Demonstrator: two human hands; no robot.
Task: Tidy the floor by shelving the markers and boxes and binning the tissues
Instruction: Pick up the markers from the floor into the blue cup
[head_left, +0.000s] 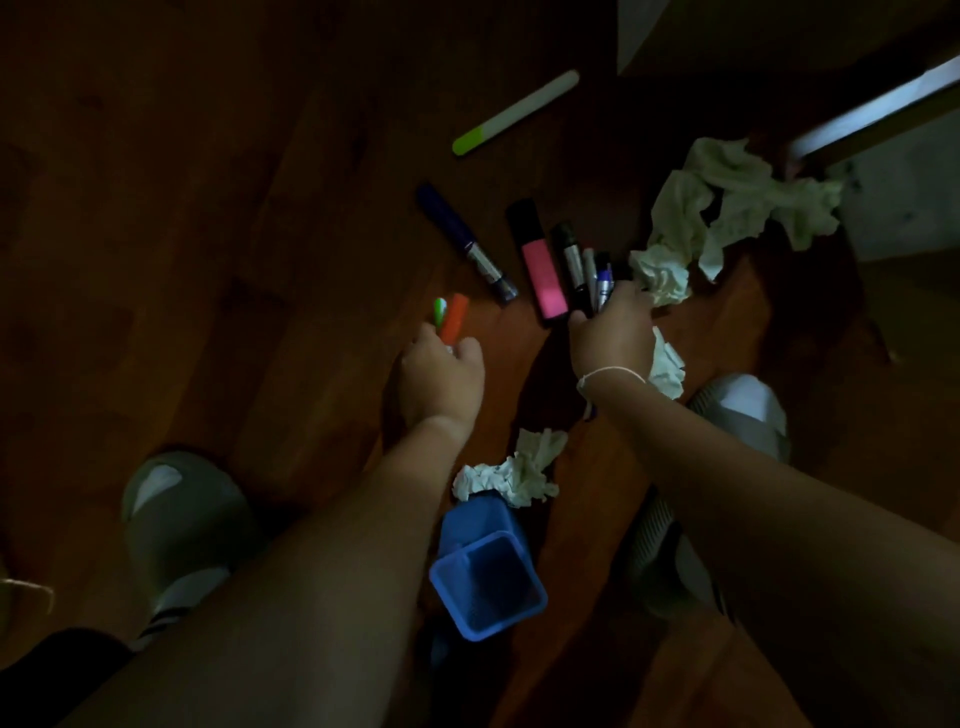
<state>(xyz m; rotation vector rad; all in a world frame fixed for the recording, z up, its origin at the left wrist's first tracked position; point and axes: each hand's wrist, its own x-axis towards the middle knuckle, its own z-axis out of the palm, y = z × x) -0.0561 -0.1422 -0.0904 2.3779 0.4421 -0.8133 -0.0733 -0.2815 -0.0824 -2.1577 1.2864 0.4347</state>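
My left hand (441, 374) grips an orange marker (454, 317) and a green-tipped one (440, 310) above the dark wooden floor. My right hand (610, 332) holds a bunch of markers: a black one (571, 260), a grey one and a blue-and-white one (602, 280). A pink highlighter (540, 270) and a dark blue marker (467, 241) lie on the floor just ahead of my hands. A white and lime marker (514, 113) lies farther off. Crumpled tissues sit at the right (727, 208), beside my right wrist (667, 364), and near the blue cup (519, 470).
A blue square cup (488, 587) lies tilted on the floor between my forearms. My two shoes, one (176, 525) at the left and one (743, 410) at the right, flank the mess. A pale shelf edge (872, 109) runs across the upper right.
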